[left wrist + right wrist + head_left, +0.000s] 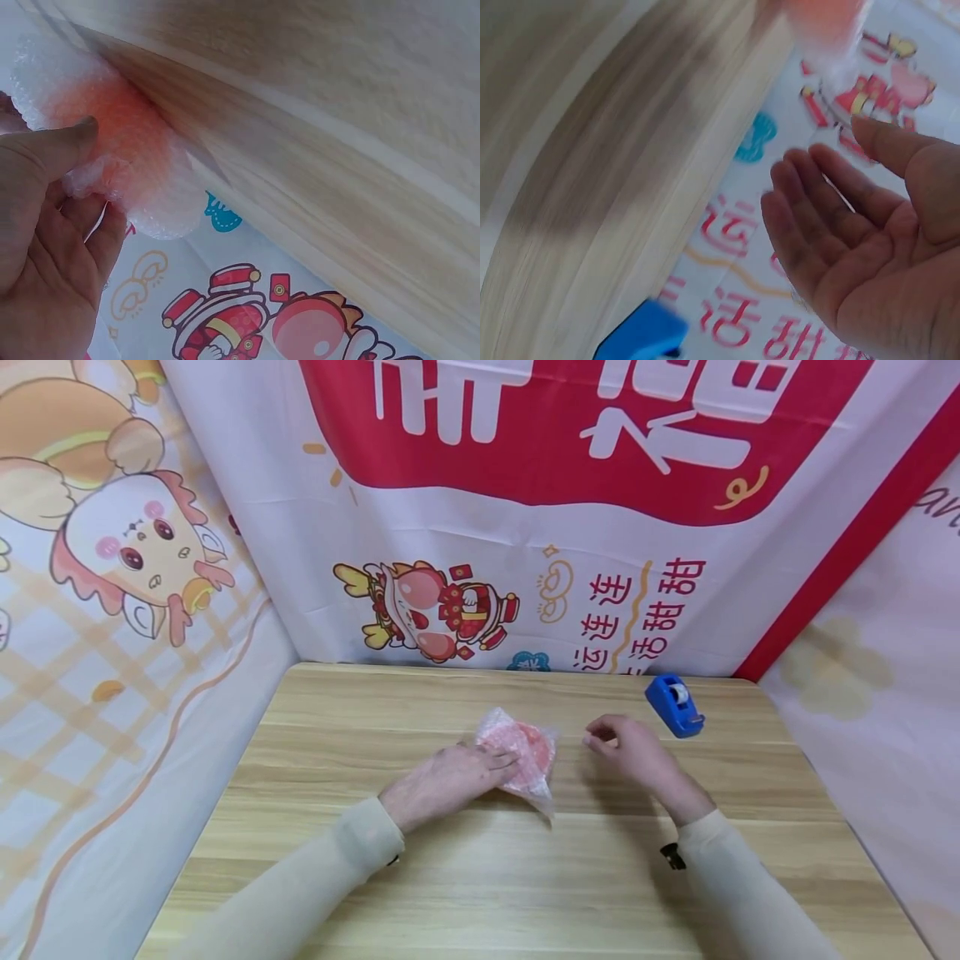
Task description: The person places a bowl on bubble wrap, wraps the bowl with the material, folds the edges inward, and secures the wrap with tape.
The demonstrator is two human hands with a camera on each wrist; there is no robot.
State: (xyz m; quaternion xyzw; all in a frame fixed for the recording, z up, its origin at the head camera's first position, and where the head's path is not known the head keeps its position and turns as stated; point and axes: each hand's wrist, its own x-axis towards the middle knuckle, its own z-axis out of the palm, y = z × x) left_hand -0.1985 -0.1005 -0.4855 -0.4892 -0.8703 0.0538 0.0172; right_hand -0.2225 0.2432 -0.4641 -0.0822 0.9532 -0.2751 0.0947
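Observation:
A round pinkish-red item wrapped in bubble wrap [537,750] lies on the wooden table; the wrap hides what kind of thing it is. My left hand [459,777] holds its left side, fingers over the top. In the left wrist view the thumb of that hand [49,202] lies against the bubble wrap [142,150], with the fingers on its other side. To the right of the package, my right hand [637,758] hovers over the table with loosely bent fingers. Nothing is in its palm in the right wrist view, where the hand [862,232] faces the wrapped item [829,22].
A blue tape dispenser [672,706] with a roll of tape stands at the back right of the wooden table [525,885], beyond my right hand. Printed cloths hang behind and at both sides, the back one [450,510] meeting the table's far edge.

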